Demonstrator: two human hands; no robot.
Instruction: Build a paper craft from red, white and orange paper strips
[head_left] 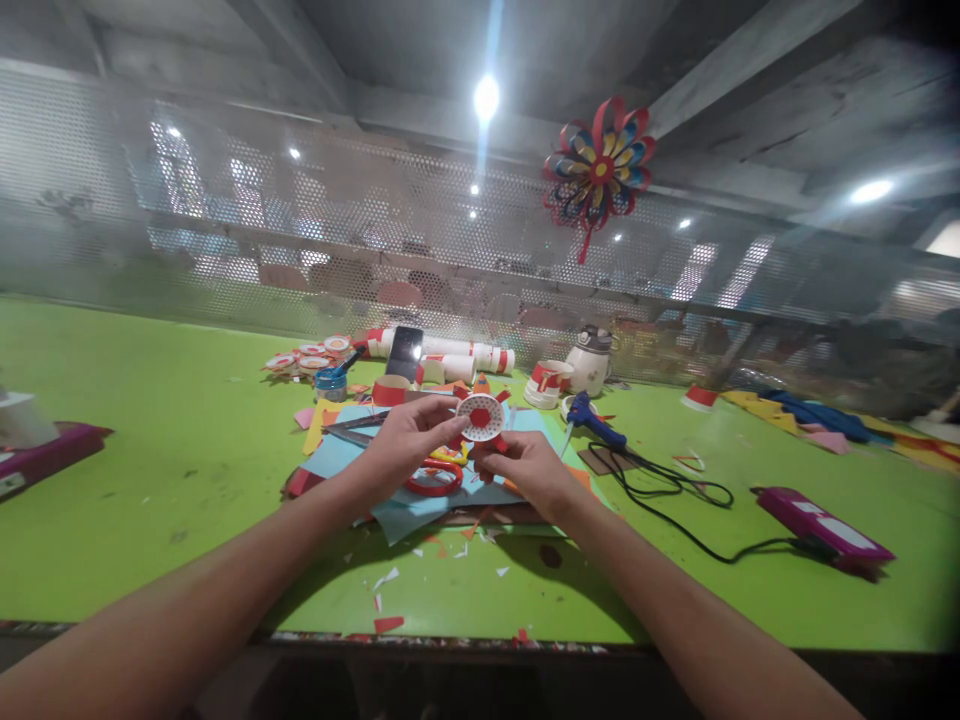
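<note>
A small round paper piece (481, 417), white with dark dots and a red centre, is held up between my two hands, with red and orange tabs sticking out around it. My left hand (416, 437) pinches its left edge. At its lower right, my right hand (525, 468) grips a red tab with bent fingers. Beneath the hands lie light blue paper sheets (409, 512) and red-handled scissors (435, 478). A blue glue gun (596, 420) rests just right of the papers.
Behind the papers are a phone (404, 352), white paper rolls (491, 358), a blue jar (331, 384), round paper pieces (310, 352) and a white bottle (589, 360). A black cable runs to a purple power strip (825, 527) at right. Paper scraps lie near the front edge.
</note>
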